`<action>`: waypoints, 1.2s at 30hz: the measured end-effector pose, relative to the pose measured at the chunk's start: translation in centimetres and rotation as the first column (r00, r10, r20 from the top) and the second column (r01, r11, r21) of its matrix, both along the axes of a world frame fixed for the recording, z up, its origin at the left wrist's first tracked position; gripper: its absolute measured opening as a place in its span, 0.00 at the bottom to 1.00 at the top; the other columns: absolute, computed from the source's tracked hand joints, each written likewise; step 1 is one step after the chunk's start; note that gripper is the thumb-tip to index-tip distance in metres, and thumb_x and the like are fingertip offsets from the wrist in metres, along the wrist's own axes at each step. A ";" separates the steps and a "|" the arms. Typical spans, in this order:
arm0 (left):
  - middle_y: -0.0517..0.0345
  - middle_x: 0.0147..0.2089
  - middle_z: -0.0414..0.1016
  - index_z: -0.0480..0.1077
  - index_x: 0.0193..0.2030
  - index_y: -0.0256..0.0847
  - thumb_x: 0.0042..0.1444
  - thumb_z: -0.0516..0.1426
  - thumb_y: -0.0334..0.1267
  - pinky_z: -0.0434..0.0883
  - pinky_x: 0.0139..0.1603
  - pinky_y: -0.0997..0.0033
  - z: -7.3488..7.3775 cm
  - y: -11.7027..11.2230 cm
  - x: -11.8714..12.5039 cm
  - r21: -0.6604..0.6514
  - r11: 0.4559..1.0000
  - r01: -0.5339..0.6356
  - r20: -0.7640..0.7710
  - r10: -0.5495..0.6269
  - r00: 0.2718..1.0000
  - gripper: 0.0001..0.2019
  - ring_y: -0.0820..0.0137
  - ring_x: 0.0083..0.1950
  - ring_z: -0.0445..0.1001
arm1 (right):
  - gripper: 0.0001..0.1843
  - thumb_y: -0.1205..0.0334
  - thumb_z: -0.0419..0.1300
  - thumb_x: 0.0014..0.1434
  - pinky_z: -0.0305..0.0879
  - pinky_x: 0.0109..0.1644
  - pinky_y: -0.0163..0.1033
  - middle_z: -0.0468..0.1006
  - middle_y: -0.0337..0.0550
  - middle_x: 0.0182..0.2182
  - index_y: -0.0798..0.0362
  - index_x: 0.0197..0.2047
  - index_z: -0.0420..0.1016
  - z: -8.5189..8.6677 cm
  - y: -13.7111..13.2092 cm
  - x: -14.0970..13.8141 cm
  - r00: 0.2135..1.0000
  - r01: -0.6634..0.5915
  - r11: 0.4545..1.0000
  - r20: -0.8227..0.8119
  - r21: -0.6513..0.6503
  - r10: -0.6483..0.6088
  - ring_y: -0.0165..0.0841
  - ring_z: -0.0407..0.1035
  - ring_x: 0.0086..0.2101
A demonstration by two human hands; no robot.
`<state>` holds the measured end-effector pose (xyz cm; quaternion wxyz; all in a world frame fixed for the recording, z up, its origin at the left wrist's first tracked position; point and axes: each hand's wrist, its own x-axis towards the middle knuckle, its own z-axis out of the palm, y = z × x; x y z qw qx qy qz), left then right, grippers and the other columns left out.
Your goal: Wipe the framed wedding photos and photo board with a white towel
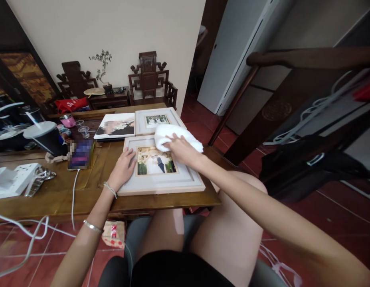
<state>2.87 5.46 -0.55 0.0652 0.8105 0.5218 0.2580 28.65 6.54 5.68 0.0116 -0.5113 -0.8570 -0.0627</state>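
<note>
A picture frame (163,186) with a pale wooden border and a wedding photo (156,161) in its middle lies flat near the table's front edge. My left hand (124,166) rests on its left side, fingers stretched out over the border. In my right hand (182,150) is a folded white towel (173,132), which lies against the frame's upper right part and covers that corner. Behind it lies a second framed photo (139,120), partly hidden by the towel. A photo album (115,124) with a couple on its cover sits to the left of that one.
On the table's left are a phone (81,153) on a white cable, a dark cup (45,137) with a pale lid, small clear cups (84,131) and a white power strip (18,181). A wooden chair (271,99) stands at the right. A paper bag (113,234) is below the table.
</note>
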 end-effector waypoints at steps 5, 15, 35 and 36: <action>0.40 0.68 0.67 0.70 0.60 0.33 0.67 0.49 0.39 0.57 0.74 0.47 -0.1 0.1 0.1 -0.001 1.000 -0.014 -0.022 0.014 1.000 0.20 0.54 0.75 0.56 | 0.27 0.78 0.50 0.58 0.51 0.64 0.65 0.68 0.63 0.62 0.60 0.58 0.75 -0.9 -2.5 -0.9 0.997 -0.024 0.996 0.071 -0.090 0.030 0.58 0.58 0.62; 0.41 0.69 0.66 0.69 0.62 0.35 0.66 0.50 0.39 0.58 0.73 0.48 0.7 -0.1 0.2 0.001 1.000 0.018 -0.003 -0.018 1.000 0.21 0.52 0.74 0.57 | 0.32 0.82 0.49 0.52 0.67 0.51 0.43 0.80 0.55 0.47 0.55 0.55 0.79 3.7 -11.6 1.3 0.982 -0.179 0.908 -0.128 -0.380 0.141 0.44 0.73 0.49; 0.41 0.70 0.64 0.67 0.64 0.33 0.68 0.46 0.41 0.54 0.75 0.47 -0.1 0.1 0.3 -0.006 1.000 -0.013 -0.054 0.013 0.998 0.24 0.55 0.76 0.53 | 0.27 0.79 0.51 0.56 0.57 0.62 0.66 0.65 0.62 0.66 0.60 0.56 0.77 1.2 -6.0 -1.4 0.990 -0.083 0.971 0.091 -0.224 0.105 0.61 0.59 0.62; 0.41 0.70 0.64 0.67 0.64 0.32 0.68 0.45 0.41 0.54 0.75 0.47 -0.1 0.1 0.4 -0.005 1.000 -0.015 -0.063 0.014 0.998 0.24 0.55 0.76 0.53 | 0.26 0.80 0.50 0.56 0.60 0.61 0.63 0.69 0.62 0.62 0.60 0.53 0.79 2.0 -7.4 -1.3 0.987 -0.109 0.958 0.085 -0.267 0.136 0.59 0.63 0.60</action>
